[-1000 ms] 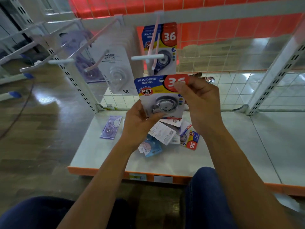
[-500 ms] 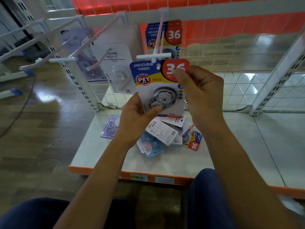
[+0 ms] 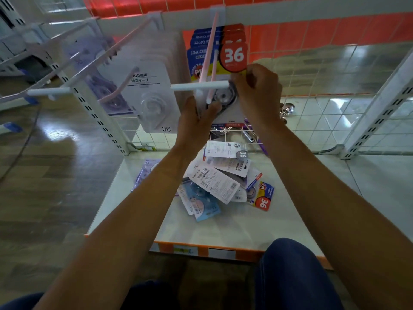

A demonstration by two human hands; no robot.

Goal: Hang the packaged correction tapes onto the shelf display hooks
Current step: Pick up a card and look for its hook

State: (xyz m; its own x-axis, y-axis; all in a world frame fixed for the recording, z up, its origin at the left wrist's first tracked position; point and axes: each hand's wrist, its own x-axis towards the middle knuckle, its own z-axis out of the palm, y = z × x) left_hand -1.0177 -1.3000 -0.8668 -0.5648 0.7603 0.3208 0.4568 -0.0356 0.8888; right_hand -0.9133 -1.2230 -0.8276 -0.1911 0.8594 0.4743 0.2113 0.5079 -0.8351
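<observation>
L hand point(image 3: 196, 121) grips the pack point(image 3: 228, 113) low down, R hand point(image 3: 257, 92) pinches its top corner — prob. steadying it to line the hole up w/ the hook point(image 3: 211, 61).

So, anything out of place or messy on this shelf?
Only the pile of packs on the shelf board: jumbled, overlapping at mixed angles, several face down. A purple pack lies apart to its left. The held pack looks undamaged.

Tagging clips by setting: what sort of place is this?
Likely a stationery shop: pink display hooks carrying blue-and-red carded correction tapes, white wire-grid back panel, more packs piled on the white shelf.
</observation>
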